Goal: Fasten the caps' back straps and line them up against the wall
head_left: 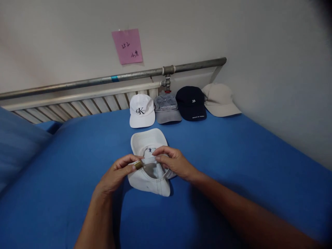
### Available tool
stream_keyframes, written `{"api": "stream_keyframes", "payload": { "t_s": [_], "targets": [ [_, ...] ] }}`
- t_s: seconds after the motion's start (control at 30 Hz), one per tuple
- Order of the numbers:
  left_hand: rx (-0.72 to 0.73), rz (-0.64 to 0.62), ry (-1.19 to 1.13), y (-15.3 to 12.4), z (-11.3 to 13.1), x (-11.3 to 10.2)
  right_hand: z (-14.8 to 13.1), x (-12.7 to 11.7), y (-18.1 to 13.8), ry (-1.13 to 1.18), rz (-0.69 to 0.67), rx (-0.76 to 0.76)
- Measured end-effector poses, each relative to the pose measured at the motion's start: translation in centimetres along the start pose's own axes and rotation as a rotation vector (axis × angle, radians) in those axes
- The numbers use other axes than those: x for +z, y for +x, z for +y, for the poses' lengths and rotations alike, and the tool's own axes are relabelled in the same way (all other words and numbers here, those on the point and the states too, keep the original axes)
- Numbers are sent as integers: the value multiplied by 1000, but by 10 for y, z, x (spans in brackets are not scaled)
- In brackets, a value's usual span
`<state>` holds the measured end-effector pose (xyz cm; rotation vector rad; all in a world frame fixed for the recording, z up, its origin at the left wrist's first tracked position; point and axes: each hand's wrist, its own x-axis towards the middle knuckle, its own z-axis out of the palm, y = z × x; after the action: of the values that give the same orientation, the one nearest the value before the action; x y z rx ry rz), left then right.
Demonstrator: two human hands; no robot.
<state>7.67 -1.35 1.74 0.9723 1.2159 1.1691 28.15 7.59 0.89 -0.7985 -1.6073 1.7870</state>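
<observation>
A white baseball cap (149, 140) lies upside down on the blue bed sheet (233, 155), its brim pointing away from me. My left hand (118, 173) pinches the back strap at its brass buckle (138, 165). My right hand (172, 160) is closed on the strap and rear rim of the same cap, fingers curled over the edge. Both hands meet at the cap's rear opening.
Against a slatted headboard (77, 105) stand four caps in a row: a white one with a logo (141, 110), a grey one (166, 109), a dark navy one (191, 103), a beige one (220, 99). A metal pipe (103, 80) and pink note (127, 46) are on the wall.
</observation>
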Motion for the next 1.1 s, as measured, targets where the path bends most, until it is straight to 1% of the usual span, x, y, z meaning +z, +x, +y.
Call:
{"api": "stream_keyframes", "payload": {
  "t_s": [0.07,0.2,0.23,0.27,0.3,0.37,0.43,0.5,0.57,0.67,0.8,0.93,1.1],
  "targets": [
    [-26,-39,94,0,1,1,-1,1,-2,-175,-9,-104],
    [-36,-65,190,0,2,5,-1,4,-5,-705,-42,-480],
    [-33,-71,201,1,2,6,-1,5,-6,-817,-61,-537],
    [-32,-80,205,1,2,7,-1,7,-7,-884,-89,-550],
    [-31,-89,205,1,2,8,0,8,-8,-894,-121,-520],
    [-36,-102,200,1,1,10,2,10,-8,-774,-177,-391],
    [-51,-111,202,1,1,10,5,11,-7,-574,-190,-227],
    [-46,-125,207,1,0,9,6,9,-4,-401,-154,-93],
    [2,-131,206,2,-2,7,5,6,0,-267,-102,-20],
    [30,-98,167,1,-7,3,3,0,4,-57,-74,41],
    [-43,-12,26,1,-12,1,5,-4,5,173,-141,124],
    [-59,32,-66,4,-13,4,8,-2,5,270,-228,168],
    [-60,41,-66,8,-13,8,10,-1,6,288,-262,180]
  ]
}}
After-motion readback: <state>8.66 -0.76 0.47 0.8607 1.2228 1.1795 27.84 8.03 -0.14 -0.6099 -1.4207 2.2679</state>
